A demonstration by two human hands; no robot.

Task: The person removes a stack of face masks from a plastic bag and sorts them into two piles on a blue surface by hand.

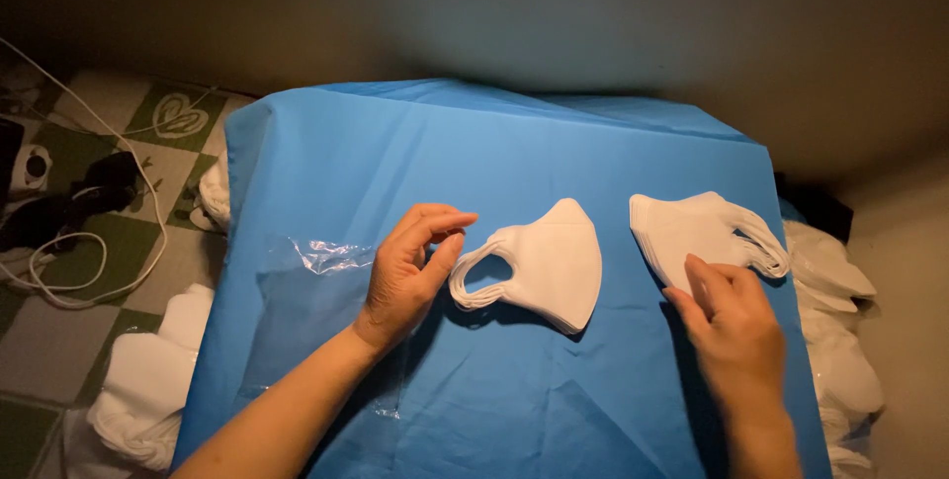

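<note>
A stack of white folded face masks (554, 266) lies in the middle of a blue sheet (474, 153). My left hand (410, 271) hovers just left of the stack's ear loops, thumb and forefinger curled close together with nothing seen between them. A second stack of white masks (692, 227) lies to the right. My right hand (732, 326) rests with its fingertips on that stack's near edge. A clear plastic sleeve (331, 257) lies on the sheet to the left of my left hand.
Heaps of white masks lie off the sheet at the right (840, 341) and lower left (148, 390). A green and white checked floor (59, 331) with white cables (89, 242) and dark objects (69, 207) lies at left. A wall runs behind.
</note>
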